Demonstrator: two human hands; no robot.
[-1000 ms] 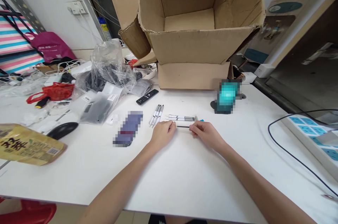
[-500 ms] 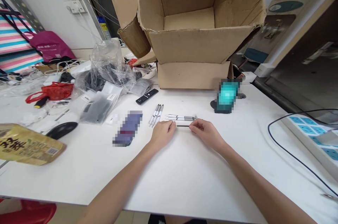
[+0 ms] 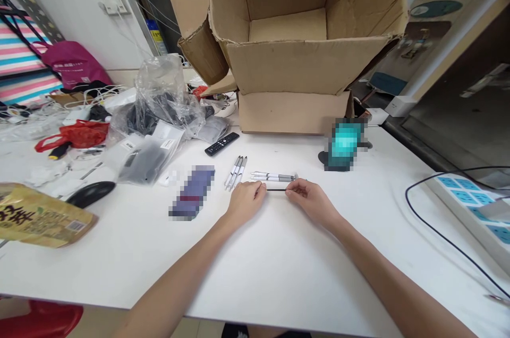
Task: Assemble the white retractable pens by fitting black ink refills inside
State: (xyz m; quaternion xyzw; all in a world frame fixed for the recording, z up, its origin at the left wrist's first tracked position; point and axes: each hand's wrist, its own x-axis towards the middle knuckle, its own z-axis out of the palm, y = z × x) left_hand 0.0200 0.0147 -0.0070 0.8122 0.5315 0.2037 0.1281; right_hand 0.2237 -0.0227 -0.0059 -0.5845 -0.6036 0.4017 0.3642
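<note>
A thin black pen refill (image 3: 276,189) spans the gap between my hands, just above or on the white table. My left hand (image 3: 247,199) pinches its left end, fingers closed. At the other end, the fingertips of my right hand (image 3: 308,197) are closed on it. Right behind the refill, white pens with grey grips (image 3: 273,176) lie crosswise. To the left, beyond my left hand, more white-and-grey pens (image 3: 236,173) lie side by side, pointing away from me. The fingers hide both ends of the refill.
An open cardboard box (image 3: 295,112) stands at the back. A black remote (image 3: 222,144), a blurred purple item (image 3: 193,193) and plastic-bagged goods (image 3: 145,160) are to the left. A blurred lit device (image 3: 343,144) and a power strip (image 3: 474,200) with a black cable are to the right.
The view has shifted very slightly. Both hands keep the same hold on the pen refill, and the pens have not moved.
</note>
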